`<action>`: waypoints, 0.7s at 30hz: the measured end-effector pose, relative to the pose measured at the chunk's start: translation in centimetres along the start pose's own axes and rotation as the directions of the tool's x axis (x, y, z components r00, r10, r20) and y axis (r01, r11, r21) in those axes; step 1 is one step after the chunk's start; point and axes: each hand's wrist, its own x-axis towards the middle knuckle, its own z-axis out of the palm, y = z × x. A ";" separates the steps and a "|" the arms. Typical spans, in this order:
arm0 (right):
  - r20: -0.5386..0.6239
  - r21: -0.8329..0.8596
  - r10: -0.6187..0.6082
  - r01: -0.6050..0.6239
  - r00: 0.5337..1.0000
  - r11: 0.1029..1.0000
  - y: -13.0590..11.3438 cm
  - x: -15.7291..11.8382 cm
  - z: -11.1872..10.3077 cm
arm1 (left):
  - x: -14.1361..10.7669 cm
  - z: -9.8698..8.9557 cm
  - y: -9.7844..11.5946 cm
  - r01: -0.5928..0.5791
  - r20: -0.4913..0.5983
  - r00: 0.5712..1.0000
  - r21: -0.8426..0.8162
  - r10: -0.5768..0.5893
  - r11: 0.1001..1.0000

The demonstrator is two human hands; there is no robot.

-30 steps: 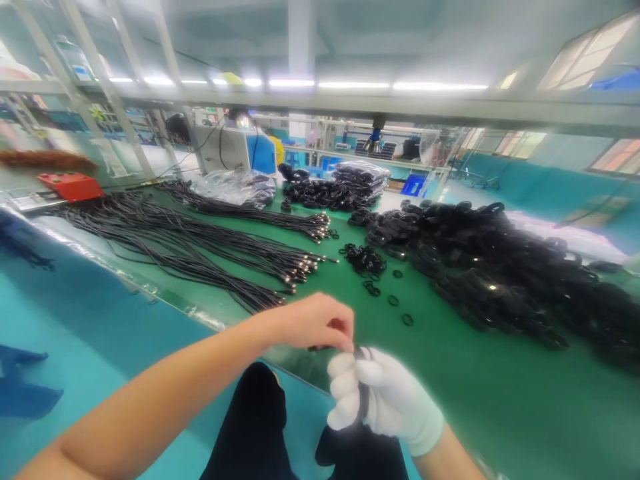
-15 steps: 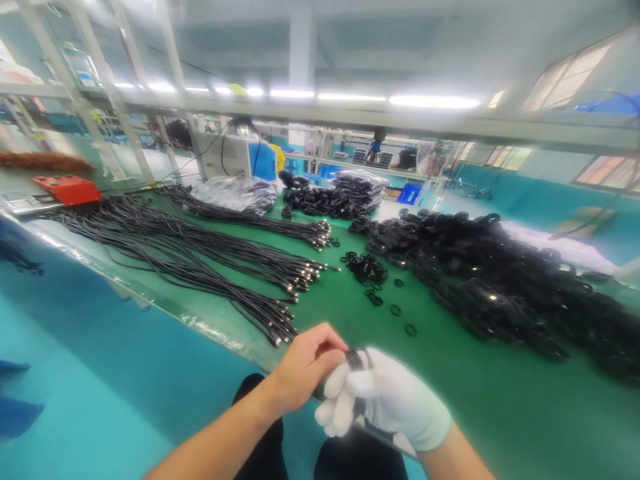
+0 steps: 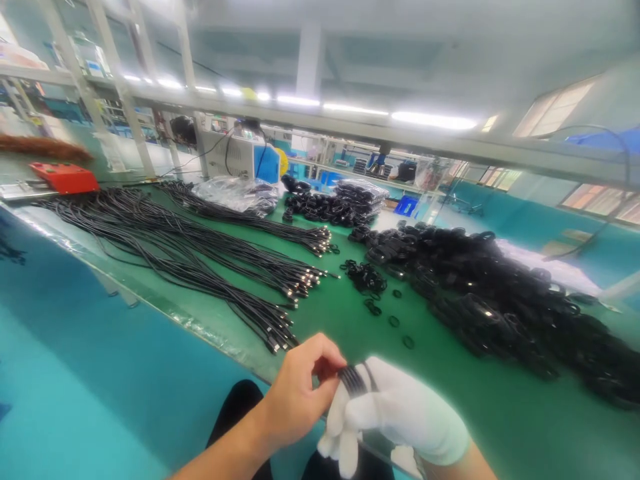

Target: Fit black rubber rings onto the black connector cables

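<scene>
My bare left hand pinches a black cable with thumb and forefinger at the near edge of the table. The cable lies in several side-by-side turns around the fingers of my right hand, which wears a white glove. The glove's thumb presses against the turns, while its lower fingers point downward. The cable's ends cannot be made out. Beyond my left hand lies a bundle of straight black cables with metal plugs toward me. Loose black rings lie ahead of my right hand.
A large heap of coiled black cables covers the right of the green table. A small pile of black rings sits mid-table. Clear plastic bags and a red box stand further back, below an overhead shelf rail.
Both hands have shifted slightly lower in view, still together on the cable. The turns around the gloved fingers show more plainly. The view has tilted a little; the table things lie as before.
</scene>
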 end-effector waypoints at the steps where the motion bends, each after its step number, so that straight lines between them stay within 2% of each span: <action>1: -0.010 0.009 -0.001 0.001 1.000 1.000 -0.2 -0.1 0.3 | -0.2 0.2 0.0 -0.027 -0.021 0.999 0.002 0.027 1.000; 3: -0.060 0.044 -0.026 0.028 0.998 0.999 -0.7 -0.1 0.8 | -0.6 0.5 -0.1 -0.112 -0.062 0.992 0.018 0.113 0.994; 6: -0.066 0.046 -0.026 0.029 0.998 0.999 -1.2 -0.2 1.3 | -1.0 1.1 -0.4 -0.259 -0.134 0.954 0.075 0.267 0.963; 8: -0.050 0.028 -0.022 0.023 0.998 0.999 -1.5 -0.3 1.4 | -1.0 1.2 -0.3 -0.286 -0.148 0.942 0.123 0.303 0.950; 10: -0.053 0.014 -0.008 0.009 0.999 1.000 -1.6 -0.5 1.2 | -0.7 1.0 0.2 -0.257 -0.089 0.958 0.159 0.273 0.953; 12: -0.062 0.008 0.015 -0.014 0.998 1.000 -1.5 -0.7 1.1 | -0.3 0.5 1.0 -0.251 0.056 0.968 0.175 0.245 0.952; 13: -0.071 0.005 0.030 -0.030 0.997 1.000 -1.4 -0.8 1.0 | -0.2 0.3 1.4 -0.269 0.129 0.960 0.177 0.248 0.947; 15: -0.099 -0.010 0.045 -0.047 0.994 0.999 -1.2 -1.0 0.9 | 0.1 0.0 2.0 -0.329 0.207 0.934 0.171 0.293 0.929; 21: -0.132 -0.057 -0.046 0.039 0.990 0.998 -1.5 -1.1 1.5 | 1.2 -0.1 2.3 -0.464 0.166 0.884 0.185 0.438 0.866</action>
